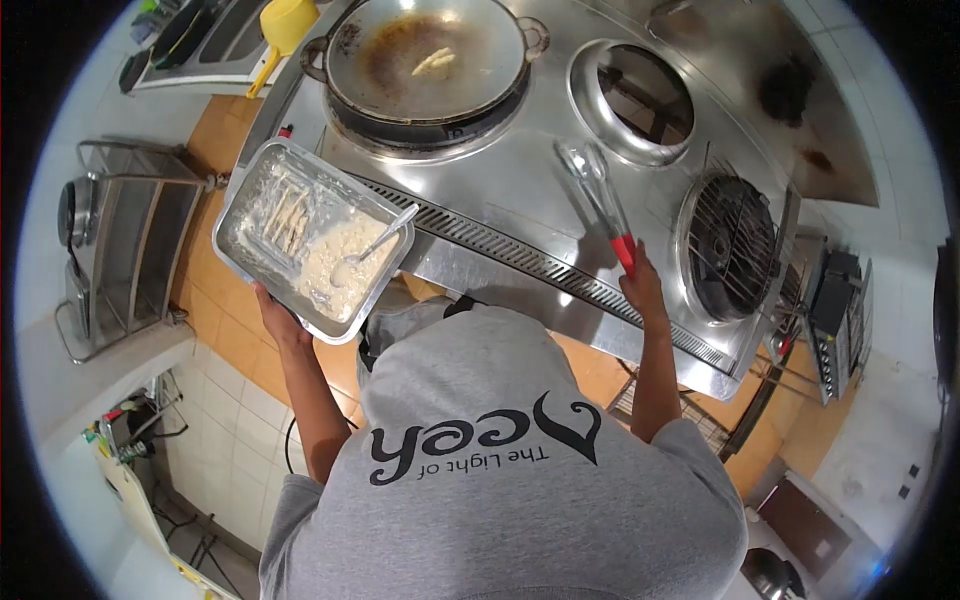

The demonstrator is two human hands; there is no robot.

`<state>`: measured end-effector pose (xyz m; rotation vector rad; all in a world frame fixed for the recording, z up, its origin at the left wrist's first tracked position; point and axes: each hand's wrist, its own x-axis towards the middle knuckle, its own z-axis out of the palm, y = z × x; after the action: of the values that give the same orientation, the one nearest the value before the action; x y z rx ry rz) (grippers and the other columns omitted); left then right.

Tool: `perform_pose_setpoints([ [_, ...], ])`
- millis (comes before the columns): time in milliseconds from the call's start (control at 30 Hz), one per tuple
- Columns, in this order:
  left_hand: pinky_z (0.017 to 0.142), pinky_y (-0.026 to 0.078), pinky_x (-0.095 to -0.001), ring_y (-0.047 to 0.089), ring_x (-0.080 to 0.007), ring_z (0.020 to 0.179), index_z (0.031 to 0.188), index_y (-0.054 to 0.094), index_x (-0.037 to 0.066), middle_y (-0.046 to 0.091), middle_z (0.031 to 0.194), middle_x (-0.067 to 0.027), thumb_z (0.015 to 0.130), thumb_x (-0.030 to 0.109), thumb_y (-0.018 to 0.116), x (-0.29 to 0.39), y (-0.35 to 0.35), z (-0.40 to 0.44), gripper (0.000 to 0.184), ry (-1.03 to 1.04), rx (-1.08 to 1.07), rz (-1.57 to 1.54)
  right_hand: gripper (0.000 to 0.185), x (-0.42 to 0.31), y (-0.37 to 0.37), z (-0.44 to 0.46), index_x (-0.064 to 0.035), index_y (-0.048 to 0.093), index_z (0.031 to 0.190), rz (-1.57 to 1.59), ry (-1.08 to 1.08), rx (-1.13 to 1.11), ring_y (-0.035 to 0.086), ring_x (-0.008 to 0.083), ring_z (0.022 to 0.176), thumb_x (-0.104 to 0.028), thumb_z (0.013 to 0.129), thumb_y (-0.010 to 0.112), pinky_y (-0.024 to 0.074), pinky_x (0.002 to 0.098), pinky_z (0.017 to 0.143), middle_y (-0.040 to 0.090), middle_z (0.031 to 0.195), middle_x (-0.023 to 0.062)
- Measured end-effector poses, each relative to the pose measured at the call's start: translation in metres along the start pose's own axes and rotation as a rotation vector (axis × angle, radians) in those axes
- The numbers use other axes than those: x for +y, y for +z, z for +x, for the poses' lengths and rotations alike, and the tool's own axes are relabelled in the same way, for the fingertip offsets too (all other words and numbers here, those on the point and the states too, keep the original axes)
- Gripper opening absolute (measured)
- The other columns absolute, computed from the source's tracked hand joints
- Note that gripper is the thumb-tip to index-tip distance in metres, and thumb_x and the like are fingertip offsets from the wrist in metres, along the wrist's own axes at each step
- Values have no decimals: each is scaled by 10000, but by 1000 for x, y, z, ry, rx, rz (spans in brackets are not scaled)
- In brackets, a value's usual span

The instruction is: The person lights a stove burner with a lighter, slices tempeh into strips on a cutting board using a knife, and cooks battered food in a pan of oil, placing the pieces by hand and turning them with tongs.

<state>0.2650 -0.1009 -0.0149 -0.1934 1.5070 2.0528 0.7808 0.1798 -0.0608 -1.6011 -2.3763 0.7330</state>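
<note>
My left hand [281, 318] grips the near edge of a rectangular metal tray [357, 325], its fingers partly hidden beneath. Inside the tray are a thick pale batter [345, 250] with a metal spoon [385, 235] in it and several batter-coated strips [290, 222] on the left side. My right hand [642, 287] is closed around the red handle of metal tongs [598, 180], whose tips point away over the steel stove top. Beyond the tray, a large two-handled wok [350, 75] sits on a burner, with a pale battered piece [434, 62] in its brownish middle.
To the right of the wok is a round burner opening [645, 95] with a raised ring. A burner with a wire grate [735, 235] lies at the far right. A slotted drain [520, 250] runs along the stove [480, 200]. A yellow dipper [288, 25] and metal rack [140, 240] are left.
</note>
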Motion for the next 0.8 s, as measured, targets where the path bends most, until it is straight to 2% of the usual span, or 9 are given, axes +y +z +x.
perform_pose_setpoints([
  [33,1095,343,-431,449,-329,1283,1423,361,23,428,1445,-162,1029,443,311,-2,-1,3,578,0,-2,-17,657,-10,-13,0,22,434,1361,79,18,-66,639,303,811,1,713,546,525,404,791,603,1042,234],
  [133,1096,344,-424,452,-329,1281,1420,363,17,429,1442,-167,1031,439,308,-7,-4,6,576,-33,82,-36,601,-56,-58,0,21,517,1292,479,301,-304,584,163,578,28,691,519,518,308,613,675,992,151],
  [167,1089,349,-418,455,-322,1277,1415,370,16,434,1437,-161,1028,449,314,-10,-9,9,583,-36,78,-39,479,-55,-62,3,-2,562,1258,590,260,-295,485,66,490,-31,780,591,427,240,467,670,906,48],
  [267,1075,360,-404,461,-310,1267,1405,383,11,447,1425,-150,1024,473,327,-16,-10,14,601,-48,89,-71,374,-108,-97,31,-6,605,1196,617,216,-330,468,55,478,-164,862,664,384,234,434,610,766,3],
  [300,1074,360,-402,462,-310,1266,1404,384,8,449,1423,-151,1023,475,329,-9,1,10,605,-65,113,-83,423,-120,-104,44,-2,627,1145,558,180,-340,459,44,464,-340,895,674,362,218,413,605,735,-6],
  [467,1076,357,-398,467,-308,1260,1409,378,5,453,1420,-153,1022,476,334,-14,6,13,611,-17,135,-80,568,-162,-108,129,-11,647,1103,378,139,-450,464,56,452,-532,880,621,381,215,424,637,790,5],
  [667,1074,360,-397,469,-301,1256,1411,374,16,447,1423,-149,1026,462,331,-24,2,19,591,-2,153,-144,601,-187,-80,210,-5,650,1048,235,159,-616,460,59,471,-572,848,636,368,216,407,652,827,19],
  [767,1070,364,-400,470,-300,1255,1415,368,22,441,1427,-145,1029,452,325,-25,6,20,579,1,162,-163,568,-185,-75,227,-19,647,1078,175,195,-645,415,46,462,-548,875,614,323,212,410,606,731,-5],
  [800,1069,365,-401,469,-300,1255,1416,367,26,440,1428,-145,1030,449,324,-26,6,21,574,7,168,-166,569,-185,-74,232,-14,646,1050,177,195,-646,428,51,472,-551,866,622,333,216,405,613,752,2],
])
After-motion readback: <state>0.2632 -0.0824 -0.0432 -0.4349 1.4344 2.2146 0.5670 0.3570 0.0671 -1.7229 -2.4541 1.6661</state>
